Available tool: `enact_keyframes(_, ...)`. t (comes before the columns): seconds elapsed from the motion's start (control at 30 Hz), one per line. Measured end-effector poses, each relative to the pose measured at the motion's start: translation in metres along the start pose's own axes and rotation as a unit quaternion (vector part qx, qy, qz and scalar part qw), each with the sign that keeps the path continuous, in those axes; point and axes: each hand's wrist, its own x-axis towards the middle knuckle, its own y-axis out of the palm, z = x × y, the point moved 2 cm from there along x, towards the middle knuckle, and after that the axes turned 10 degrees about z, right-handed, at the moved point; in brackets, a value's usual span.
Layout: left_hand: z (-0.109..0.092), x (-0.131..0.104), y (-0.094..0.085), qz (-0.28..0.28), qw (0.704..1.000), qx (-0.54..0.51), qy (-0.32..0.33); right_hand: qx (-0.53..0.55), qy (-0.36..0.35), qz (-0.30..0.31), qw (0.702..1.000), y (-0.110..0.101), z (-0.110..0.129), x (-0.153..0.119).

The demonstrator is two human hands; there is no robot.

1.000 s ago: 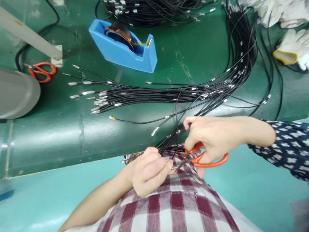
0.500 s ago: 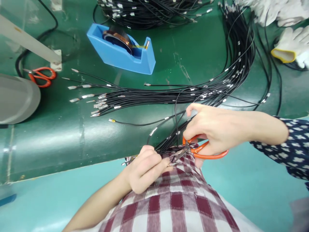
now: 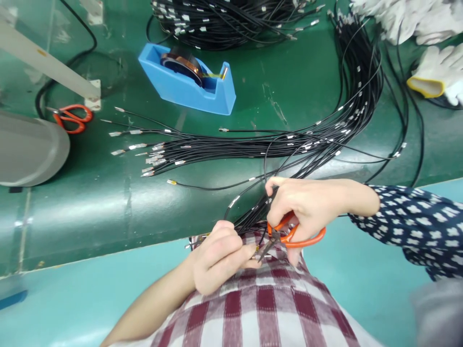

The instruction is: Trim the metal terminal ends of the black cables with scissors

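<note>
My right hand (image 3: 304,207) is closed round the orange handles of a pair of scissors (image 3: 306,240). Their dark blades point down and left, close to the fingertips of my left hand (image 3: 220,258). That left hand is closed in a pinch on a cable end, of which only a little yellow and a pale tip show by the blades. Black cables (image 3: 249,217) with white labels run from the table edge toward my left hand, over my checked apron (image 3: 267,299). A larger bundle of black cables (image 3: 224,147) lies along the table behind, its metal connectors at the left.
A blue tape dispenser (image 3: 195,91) stands behind the bundle. Orange-handled scissors (image 3: 74,118) lie beside a grey rounded object (image 3: 32,149) at the left. More coiled cables (image 3: 224,24) are at the back, and white gloves (image 3: 441,72) at the right. The table's front edge (image 3: 108,258) is near me.
My right hand has moved left and toward me with the scissors, so the blades sit lower beside my left fingertips. The left hand has barely moved. The view has shifted slightly.
</note>
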Motion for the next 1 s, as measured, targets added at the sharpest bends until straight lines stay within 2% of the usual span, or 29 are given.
enact_keyframes(0.1,-0.001,0.0,-0.003,-0.004,1.0,-0.008,0.0,-0.003,-0.022,-0.017,1.0,0.004,-0.001,0.003)
enact_keyframes(0.23,-0.006,0.001,-0.007,0.021,1.0,0.008,-0.001,-0.031,-0.036,-0.024,0.999,0.008,0.001,0.008)
enact_keyframes(0.4,-0.012,0.006,-0.01,0.019,0.998,0.053,0.041,-0.047,-0.047,-0.028,0.997,0.015,0.0,0.01)
enact_keyframes(0.6,-0.013,0.009,-0.008,0.018,0.996,0.063,0.061,-0.036,-0.058,-0.03,0.997,0.024,-0.004,0.011)
enact_keyframes(0.8,-0.01,0.009,-0.008,0.027,0.998,0.046,0.044,-0.003,-0.064,-0.03,0.997,0.02,-0.004,0.009)
enact_keyframes(1.0,-0.011,0.007,-0.008,0.023,0.998,0.037,0.041,-0.022,-0.061,-0.029,0.997,0.018,-0.001,0.009)
